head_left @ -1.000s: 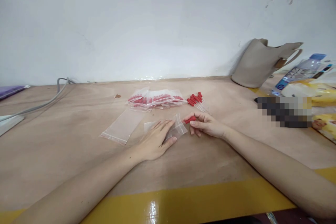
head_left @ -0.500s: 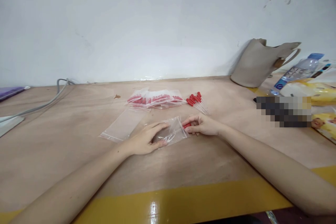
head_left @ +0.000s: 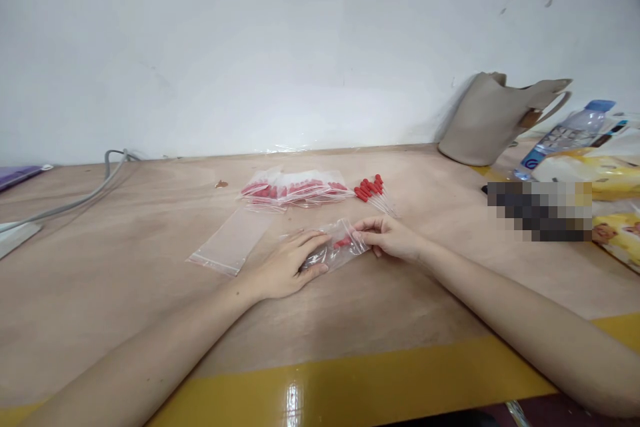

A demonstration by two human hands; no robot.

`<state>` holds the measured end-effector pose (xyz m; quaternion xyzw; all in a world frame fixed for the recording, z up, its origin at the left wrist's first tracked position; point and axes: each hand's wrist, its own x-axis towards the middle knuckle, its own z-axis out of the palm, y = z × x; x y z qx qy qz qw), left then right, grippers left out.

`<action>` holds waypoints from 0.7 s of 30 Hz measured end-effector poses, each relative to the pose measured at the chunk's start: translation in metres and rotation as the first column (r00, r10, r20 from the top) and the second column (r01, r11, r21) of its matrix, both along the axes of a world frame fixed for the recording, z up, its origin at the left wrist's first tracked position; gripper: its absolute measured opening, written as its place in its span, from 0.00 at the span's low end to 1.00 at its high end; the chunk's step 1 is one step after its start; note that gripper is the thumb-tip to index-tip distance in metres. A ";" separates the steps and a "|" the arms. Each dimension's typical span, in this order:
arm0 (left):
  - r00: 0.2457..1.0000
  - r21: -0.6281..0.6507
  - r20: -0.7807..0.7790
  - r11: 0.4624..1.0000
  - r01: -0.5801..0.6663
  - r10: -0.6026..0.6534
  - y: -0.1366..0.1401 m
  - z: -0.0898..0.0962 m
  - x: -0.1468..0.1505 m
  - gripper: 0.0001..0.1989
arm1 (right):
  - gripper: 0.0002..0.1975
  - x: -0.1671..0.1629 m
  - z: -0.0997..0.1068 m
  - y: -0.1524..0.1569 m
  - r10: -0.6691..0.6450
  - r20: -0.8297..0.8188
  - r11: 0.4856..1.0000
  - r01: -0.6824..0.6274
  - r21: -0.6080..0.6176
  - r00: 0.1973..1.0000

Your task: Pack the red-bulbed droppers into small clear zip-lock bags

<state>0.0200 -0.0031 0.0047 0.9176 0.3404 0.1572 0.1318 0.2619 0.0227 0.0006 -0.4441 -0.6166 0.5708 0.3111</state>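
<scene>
A clear zip bag lies on the table between my hands. My left hand rests on its closed end, thumb and fingers apart. Red-tipped sticks show through the plastic near the bag's mouth. Pinched at that mouth are the thumb and fingers of my right hand, closed on the sticks; their white shafts are hidden by the fingers. Just beyond lies a loose bunch of red-tipped sticks with white shafts. Left of it is a pile of filled bags with red tips inside.
A flat clear bag lies left of my left hand. Farther right are a grey container with a handle, a water bottle, a yellow package and a blurred dark object. A grey cable crosses the left side.
The red tips have gone from my right fingers into the bag's mouth. My left hand has slid slightly right along the bag.
</scene>
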 end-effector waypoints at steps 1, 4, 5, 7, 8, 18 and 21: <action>1.000 0.005 0.005 1.000 -0.003 0.003 0.000 -0.001 0.001 0.22 | 0.18 0.001 0.002 -0.002 0.010 -0.010 1.000 -0.010 -0.017 1.000; 1.000 0.015 0.025 1.000 -0.011 0.011 0.001 -0.002 0.003 0.22 | 0.19 0.000 0.008 -0.008 0.010 -0.015 0.999 -0.010 -0.045 1.000; 0.999 0.015 0.035 1.000 -0.014 0.013 0.001 -0.002 0.004 0.22 | 0.19 -0.001 0.008 -0.010 -0.004 -0.001 0.999 0.004 -0.041 1.000; 0.998 0.015 0.061 1.000 -0.019 0.018 0.001 -0.003 0.005 0.22 | 0.18 -0.003 0.007 -0.012 -0.029 0.050 0.999 0.030 -0.024 0.998; 0.997 0.020 0.077 0.999 -0.028 0.027 0.001 -0.004 0.005 0.22 | 0.17 -0.003 0.006 -0.012 -0.041 0.077 0.999 0.043 -0.018 0.996; 0.989 -0.018 0.144 0.999 -0.042 0.045 -0.002 0.004 0.000 0.07 | 0.15 0.001 0.000 -0.008 -0.092 0.051 0.992 0.096 -0.076 0.994; 0.989 -0.032 0.145 0.999 -0.016 0.020 -0.002 0.005 -0.001 0.06 | 0.16 0.003 -0.001 -0.005 -0.161 0.127 0.984 0.170 -0.061 0.979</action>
